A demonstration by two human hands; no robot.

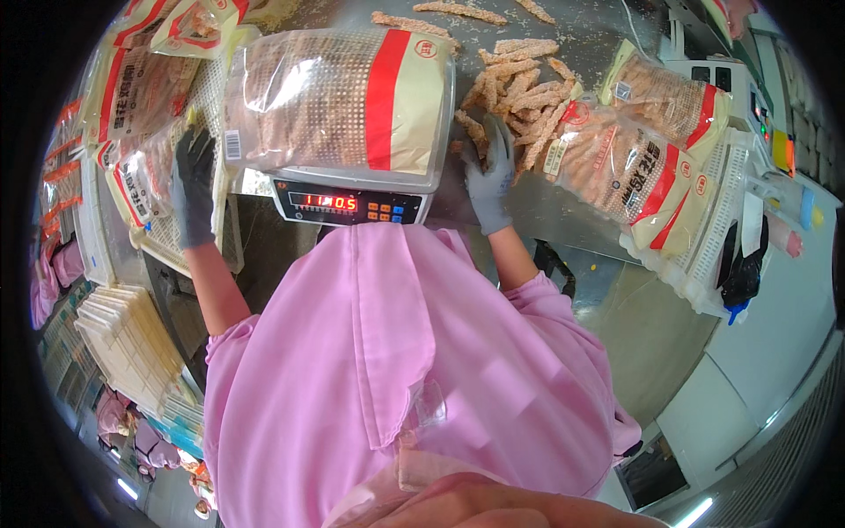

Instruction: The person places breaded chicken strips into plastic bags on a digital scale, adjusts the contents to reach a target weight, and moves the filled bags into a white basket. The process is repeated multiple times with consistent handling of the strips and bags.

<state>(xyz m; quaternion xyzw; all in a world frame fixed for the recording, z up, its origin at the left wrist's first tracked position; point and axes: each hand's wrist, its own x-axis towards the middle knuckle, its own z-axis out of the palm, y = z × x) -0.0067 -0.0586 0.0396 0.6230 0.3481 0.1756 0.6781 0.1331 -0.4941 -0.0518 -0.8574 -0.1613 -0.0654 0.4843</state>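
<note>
My right hand [492,178], in a grey-coated glove, reaches to the near edge of a pile of breaded strips [521,86]. Its thumb is spread from the fingers, with a strip lying just beyond the gap. In a darker-looking glove, my left hand [193,178] is over the white perforated plastic basket [214,86], beside a small filled bag [148,178]. A pale yellow tip shows at its fingertips; whether they grip it is unclear. Between my hands, a large clear bag of breaded strips [304,99] lies on a digital scale [350,203] with lit red digits.
More filled bags [148,86] are stacked at the far left. Two packed bags [614,165] rest at right, partly over a white perforated basket [709,198]. Loose strips [459,10] and crumbs lie on the metal table [574,20]. A machine [713,76] stands behind; stacked trays [129,343] are at lower left.
</note>
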